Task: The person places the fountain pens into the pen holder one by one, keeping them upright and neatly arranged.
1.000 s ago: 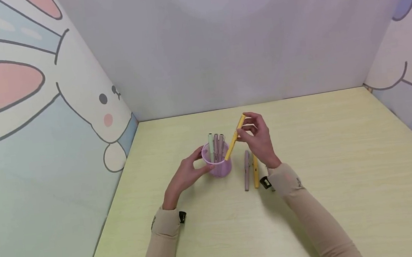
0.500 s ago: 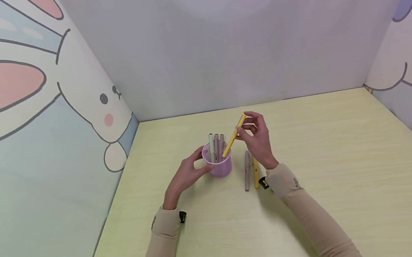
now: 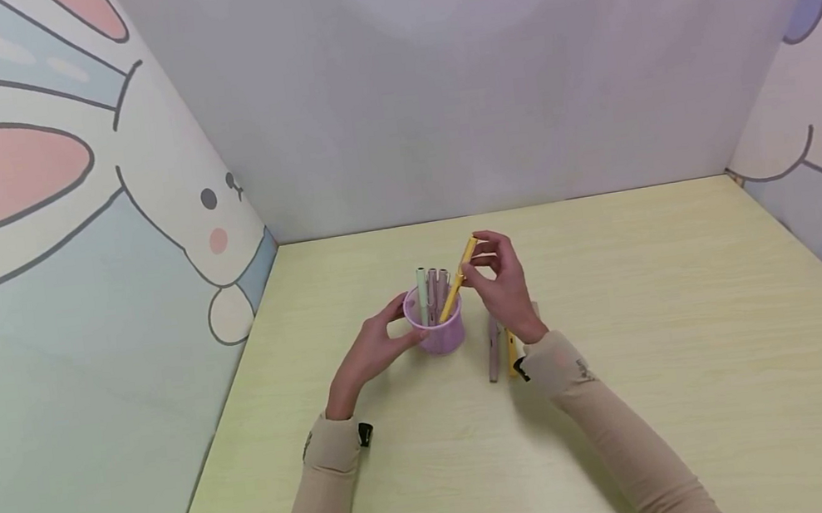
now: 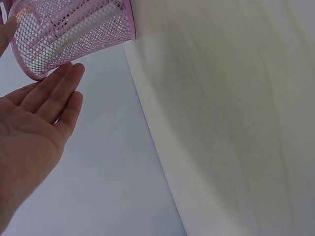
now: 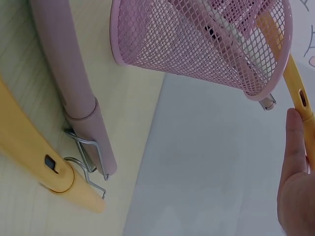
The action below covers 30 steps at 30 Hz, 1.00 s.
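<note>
My left hand (image 3: pixel 375 348) holds a pink-purple mesh pen cup (image 3: pixel 444 340) near its rim, thumb on the near side and fingers on the far side. Inside stand a pale green pen (image 3: pixel 422 293) and two mauve pens (image 3: pixel 433 286). Between thumb and fingers, my right hand (image 3: pixel 502 289) pinches a yellow pen (image 3: pixel 465 257), tilted, its lower end inside the cup's mouth. The right wrist view shows that pen (image 5: pixel 294 81) passing the rim. In the left wrist view the fingers (image 4: pixel 56 93) lie against the mesh.
On the table (image 3: pixel 434 471), right of the cup, lie a mauve pen (image 3: pixel 494 352) and another yellow pen (image 3: pixel 512 352), clips close together in the right wrist view. Another pen (image 3: pixel 535 308) is mostly hidden by my right wrist. A grey wall (image 3: pixel 486 115) stands behind.
My right hand has moved left and slightly down, bringing the yellow pen's lower end from the cup's rim into its mouth. The left hand and cup have stayed put.
</note>
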Each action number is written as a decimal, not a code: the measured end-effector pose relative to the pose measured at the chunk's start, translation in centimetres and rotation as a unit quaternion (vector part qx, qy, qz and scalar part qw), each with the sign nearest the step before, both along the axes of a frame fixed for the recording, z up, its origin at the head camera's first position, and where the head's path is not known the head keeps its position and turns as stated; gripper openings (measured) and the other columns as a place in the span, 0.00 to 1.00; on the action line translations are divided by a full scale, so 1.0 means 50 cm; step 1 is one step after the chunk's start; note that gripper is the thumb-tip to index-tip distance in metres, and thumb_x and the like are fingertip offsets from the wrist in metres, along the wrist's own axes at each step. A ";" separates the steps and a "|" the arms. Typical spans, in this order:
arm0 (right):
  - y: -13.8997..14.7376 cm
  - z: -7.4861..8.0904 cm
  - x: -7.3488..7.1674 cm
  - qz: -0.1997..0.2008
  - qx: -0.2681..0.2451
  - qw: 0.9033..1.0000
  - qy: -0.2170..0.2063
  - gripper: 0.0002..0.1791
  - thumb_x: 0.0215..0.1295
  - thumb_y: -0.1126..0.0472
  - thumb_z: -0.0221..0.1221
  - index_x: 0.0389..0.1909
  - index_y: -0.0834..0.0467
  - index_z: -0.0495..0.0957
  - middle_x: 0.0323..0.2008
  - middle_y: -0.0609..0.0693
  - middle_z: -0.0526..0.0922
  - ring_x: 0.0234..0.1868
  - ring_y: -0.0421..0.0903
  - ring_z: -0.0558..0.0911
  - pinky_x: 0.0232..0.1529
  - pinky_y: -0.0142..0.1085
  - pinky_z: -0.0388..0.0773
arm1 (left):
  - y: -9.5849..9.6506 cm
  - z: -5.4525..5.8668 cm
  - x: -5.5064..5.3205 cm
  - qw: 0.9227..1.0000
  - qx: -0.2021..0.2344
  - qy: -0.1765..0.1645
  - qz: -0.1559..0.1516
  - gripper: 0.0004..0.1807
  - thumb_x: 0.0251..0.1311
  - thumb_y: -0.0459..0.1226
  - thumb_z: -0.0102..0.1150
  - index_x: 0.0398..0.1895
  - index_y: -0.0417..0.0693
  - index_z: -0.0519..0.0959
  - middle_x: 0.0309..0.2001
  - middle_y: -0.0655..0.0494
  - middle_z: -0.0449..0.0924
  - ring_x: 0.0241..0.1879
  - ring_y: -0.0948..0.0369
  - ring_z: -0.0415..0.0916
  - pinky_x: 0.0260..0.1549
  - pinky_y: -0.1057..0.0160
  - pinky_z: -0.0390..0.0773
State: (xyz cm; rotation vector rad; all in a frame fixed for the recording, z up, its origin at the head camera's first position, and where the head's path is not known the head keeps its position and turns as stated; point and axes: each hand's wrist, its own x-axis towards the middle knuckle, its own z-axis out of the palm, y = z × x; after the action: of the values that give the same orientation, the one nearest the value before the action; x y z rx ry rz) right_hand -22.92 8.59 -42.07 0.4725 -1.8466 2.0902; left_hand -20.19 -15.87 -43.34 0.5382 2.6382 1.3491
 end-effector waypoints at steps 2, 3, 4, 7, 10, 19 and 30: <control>-0.001 -0.002 0.000 0.004 0.007 1.000 -0.003 0.29 0.70 0.80 0.56 0.70 0.71 0.62 0.53 0.64 0.70 0.48 0.48 0.78 0.41 0.39 0.86 | 0.000 0.000 0.000 1.000 0.001 0.000 0.001 0.42 0.66 0.48 0.68 0.80 0.52 0.63 0.70 0.48 0.74 0.70 0.48 0.69 0.65 0.37 0.67; -0.002 -0.003 0.001 0.004 0.013 1.000 -0.005 0.29 0.70 0.80 0.56 0.70 0.70 0.62 0.53 0.64 0.71 0.48 0.49 0.78 0.41 0.39 0.86 | 0.001 -0.001 0.000 1.000 0.001 0.000 0.002 0.41 0.66 0.48 0.68 0.80 0.53 0.63 0.70 0.48 0.74 0.70 0.48 0.69 0.65 0.37 0.67; -0.002 -0.003 0.003 0.005 0.018 1.000 -0.005 0.29 0.70 0.79 0.57 0.70 0.69 0.63 0.53 0.64 0.71 0.48 0.49 0.78 0.41 0.38 0.86 | 0.001 -0.001 0.000 1.000 0.001 0.000 0.003 0.41 0.66 0.48 0.68 0.80 0.53 0.63 0.70 0.48 0.73 0.70 0.48 0.69 0.65 0.37 0.67; -0.003 -0.004 0.006 0.009 0.041 0.999 -0.004 0.28 0.70 0.77 0.59 0.69 0.67 0.65 0.53 0.64 0.72 0.48 0.50 0.78 0.41 0.38 0.86 | 0.001 -0.002 -0.001 1.000 -0.001 -0.001 0.005 0.42 0.66 0.48 0.68 0.80 0.53 0.63 0.70 0.48 0.73 0.70 0.47 0.68 0.65 0.37 0.67; -0.002 -0.005 0.008 0.010 0.060 0.998 0.009 0.27 0.70 0.76 0.59 0.69 0.66 0.68 0.52 0.66 0.72 0.48 0.52 0.79 0.40 0.38 0.86 | 0.002 -0.002 -0.001 1.000 -0.004 -0.001 0.007 0.42 0.66 0.49 0.68 0.80 0.52 0.63 0.70 0.48 0.73 0.70 0.47 0.69 0.65 0.36 0.67; 0.021 0.000 0.014 -0.004 0.063 0.998 0.022 0.26 0.69 0.78 0.59 0.67 0.69 0.70 0.49 0.63 0.73 0.44 0.51 0.80 0.39 0.39 0.86 | 0.000 -0.003 -0.001 1.000 -0.001 0.007 -0.002 0.41 0.67 0.46 0.68 0.80 0.50 0.63 0.71 0.47 0.72 0.70 0.47 0.69 0.66 0.38 0.66; 0.102 -0.021 0.010 -0.028 0.093 0.995 -0.038 0.27 0.71 0.76 0.58 0.69 0.68 0.67 0.51 0.63 0.72 0.47 0.48 0.78 0.41 0.38 0.86 | -0.001 -0.002 0.000 1.000 -0.004 0.008 -0.004 0.41 0.67 0.46 0.67 0.80 0.50 0.62 0.71 0.47 0.72 0.70 0.48 0.69 0.66 0.38 0.66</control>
State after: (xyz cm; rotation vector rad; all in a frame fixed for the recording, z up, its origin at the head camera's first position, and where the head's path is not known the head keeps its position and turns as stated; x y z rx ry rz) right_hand -22.42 13.67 -43.14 0.3846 -2.0853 1.9328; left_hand -20.19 -15.94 -43.42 0.5606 2.6495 1.3373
